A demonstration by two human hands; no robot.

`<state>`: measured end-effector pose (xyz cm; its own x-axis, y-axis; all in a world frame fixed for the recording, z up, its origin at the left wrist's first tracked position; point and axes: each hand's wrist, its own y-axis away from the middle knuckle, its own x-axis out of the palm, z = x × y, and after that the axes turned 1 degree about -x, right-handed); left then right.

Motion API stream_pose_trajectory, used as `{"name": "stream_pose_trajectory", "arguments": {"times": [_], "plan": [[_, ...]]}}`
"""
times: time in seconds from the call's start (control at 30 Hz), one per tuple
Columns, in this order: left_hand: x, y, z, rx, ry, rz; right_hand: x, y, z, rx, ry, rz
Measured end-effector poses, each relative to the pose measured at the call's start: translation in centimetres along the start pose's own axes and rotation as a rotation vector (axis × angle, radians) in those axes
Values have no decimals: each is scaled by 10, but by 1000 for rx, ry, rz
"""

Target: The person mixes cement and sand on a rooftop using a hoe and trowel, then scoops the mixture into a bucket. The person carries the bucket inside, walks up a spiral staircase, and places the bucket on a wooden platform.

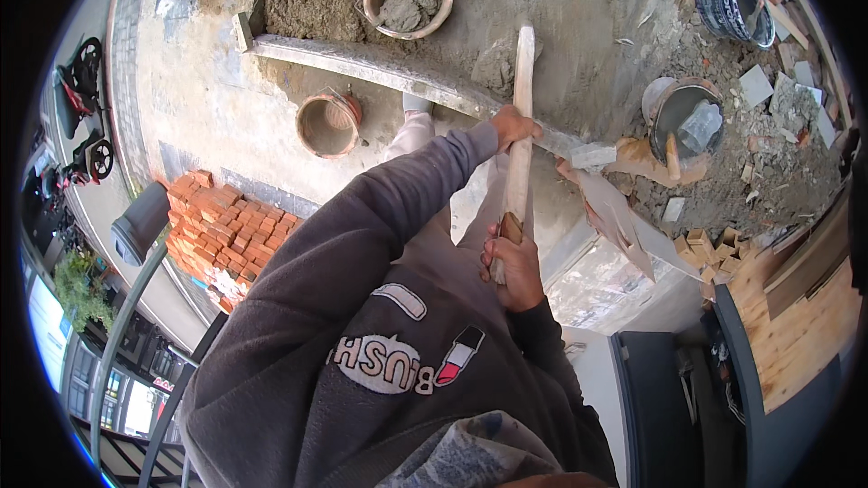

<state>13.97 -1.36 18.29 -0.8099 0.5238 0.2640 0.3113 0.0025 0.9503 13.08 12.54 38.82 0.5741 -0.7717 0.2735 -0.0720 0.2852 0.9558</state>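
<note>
A long, pale wooden batten (523,72) runs away from my body, its far end over the grey wet mortar (493,65). My left hand (515,126) is wrapped around it partway along. Closer to my waist, my right hand (515,269) grips its near end, where a darker brown wooden part (511,224) shows beside the fingers. Beneath the batten a mortar-smeared straight board (362,66) crosses from the far left toward the right, at the edge of the wet surface. Whether the batten touches the mortar I cannot tell.
A bucket of mortar (409,4) stands beyond the board, another bucket (328,125) on the near side. At right are a tub (687,122), a dark pail (734,11) and rubble (785,108). Stacked orange bricks (226,233) lie left, near a metal railing (127,316).
</note>
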Motion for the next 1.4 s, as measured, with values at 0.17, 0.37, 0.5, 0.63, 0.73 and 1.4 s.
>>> {"name": "stream_pose_trajectory", "arguments": {"times": [0.17, 0.37, 0.5, 0.63, 0.73, 1.4], "plan": [[-4, 37, -1, 50, 478, 199, 6, 60, 30, 37, 117, -13], [-67, 26, -45, 90, 725, 170, -10, 92, 27, -33, 614, 43], [-145, 19, -89, 270, 744, 31, -17, 82, 29, -168, 924, 117], [-172, 18, -84, 315, 744, -241, -55, 34, 21, -315, 1182, 129], [-162, 38, -71, 419, 765, -307, -104, -14, 8, -398, 1331, 56], [-173, 19, -43, 432, 819, -276, -185, -175, -45, -573, 1393, -293]]}}
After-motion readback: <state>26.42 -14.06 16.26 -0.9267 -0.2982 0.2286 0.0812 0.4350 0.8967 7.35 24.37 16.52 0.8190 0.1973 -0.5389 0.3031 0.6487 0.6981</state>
